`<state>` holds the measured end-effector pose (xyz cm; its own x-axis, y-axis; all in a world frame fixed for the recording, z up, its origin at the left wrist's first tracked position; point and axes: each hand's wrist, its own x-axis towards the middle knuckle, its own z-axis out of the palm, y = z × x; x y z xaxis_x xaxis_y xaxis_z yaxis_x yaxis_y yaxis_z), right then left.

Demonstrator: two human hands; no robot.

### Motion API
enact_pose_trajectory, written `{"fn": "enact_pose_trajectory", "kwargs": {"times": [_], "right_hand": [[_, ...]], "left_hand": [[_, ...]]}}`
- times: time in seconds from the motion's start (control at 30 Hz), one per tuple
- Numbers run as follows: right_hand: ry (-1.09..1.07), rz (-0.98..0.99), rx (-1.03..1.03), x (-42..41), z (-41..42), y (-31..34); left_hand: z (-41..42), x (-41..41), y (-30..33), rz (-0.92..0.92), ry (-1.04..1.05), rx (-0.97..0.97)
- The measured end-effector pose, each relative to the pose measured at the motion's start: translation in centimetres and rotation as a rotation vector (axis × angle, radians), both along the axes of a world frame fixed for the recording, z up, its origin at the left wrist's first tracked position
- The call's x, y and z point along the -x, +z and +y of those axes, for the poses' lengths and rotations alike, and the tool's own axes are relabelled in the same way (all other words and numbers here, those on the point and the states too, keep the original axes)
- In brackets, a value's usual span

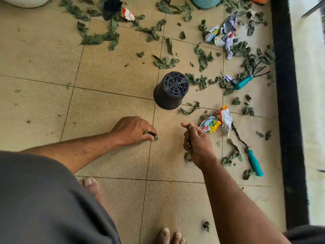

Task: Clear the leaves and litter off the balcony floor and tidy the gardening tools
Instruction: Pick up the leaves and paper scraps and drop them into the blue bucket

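Your hands gather leaves off the tiled floor (105, 106).

Head view: your left hand (133, 130) is down on the tile, fingertips pinching a small leaf (150, 134) against the floor. Your right hand (197, 145) is raised just above the floor, fingers curled round a bunch of leaves (189, 138). A black pot (170, 90) stands upside down beyond both hands. Right of your right hand lie a crumpled wrapper (217, 120) and a teal-handled tool (254, 162); a teal-handled rake (249, 80) lies farther off among scattered leaves (165, 62), with more crumpled litter (223, 35) near the far right. Your bare toes (91, 184) show at the bottom.
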<state>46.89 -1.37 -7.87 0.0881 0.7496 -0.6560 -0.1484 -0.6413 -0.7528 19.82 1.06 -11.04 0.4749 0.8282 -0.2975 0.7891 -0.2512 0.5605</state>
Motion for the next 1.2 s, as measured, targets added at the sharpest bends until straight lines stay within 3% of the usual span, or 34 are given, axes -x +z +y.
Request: {"fn": "enact_pose_trajectory", "kwargs": {"times": [0.07,0.2,0.3,0.4,0.5,0.57,0.63,0.77,0.87,0.97,1.2], "right_hand": [[-0.006,-0.248,-0.049,-0.5,0.0,0.0],[0.061,-0.875,-0.108,-1.6,-0.6,-0.5],[0.31,-1.214,-0.097,-2.8,-3.4,-1.3],[0.646,-1.369,-0.031,-3.2,-6.8,-2.2],[0.819,-1.42,-0.091,-2.9,-7.7,-3.1],[0.871,-1.364,-0.213,-1.8,-6.6,-3.3],[0.796,-1.282,-0.296,-0.3,-4.7,-3.4],[0.298,-1.167,-0.363,2.9,0.2,-3.0],[0.139,-1.064,-0.32,3.5,3.4,-2.2],[0.178,-1.098,-0.321,3.0,5.8,-1.5],[0.548,-1.257,-0.193,1.7,6.1,-3.7]], "left_hand": [[0.2,-0.2,-0.2,-0.018,0.055,0.014],[0.9,-0.5,0.1,0.108,-0.024,0.038],[1.9,-0.2,1.5,0.007,0.069,0.212],[2.8,0.8,3.3,-0.154,0.3,0.452],[2.9,2.5,5.0,-0.56,0.637,0.821],[2.7,4.3,5.5,-0.828,0.702,1.012],[2.3,5.7,5.7,-0.955,0.683,1.107],[1.3,7.4,5.8,-1.049,0.703,1.165],[0.6,8.3,5.8,-1.1,0.68,1.195],[0.4,8.6,5.2,-1.092,0.716,1.106],[0.9,7.8,5.1,-0.935,0.757,1.001]]}}
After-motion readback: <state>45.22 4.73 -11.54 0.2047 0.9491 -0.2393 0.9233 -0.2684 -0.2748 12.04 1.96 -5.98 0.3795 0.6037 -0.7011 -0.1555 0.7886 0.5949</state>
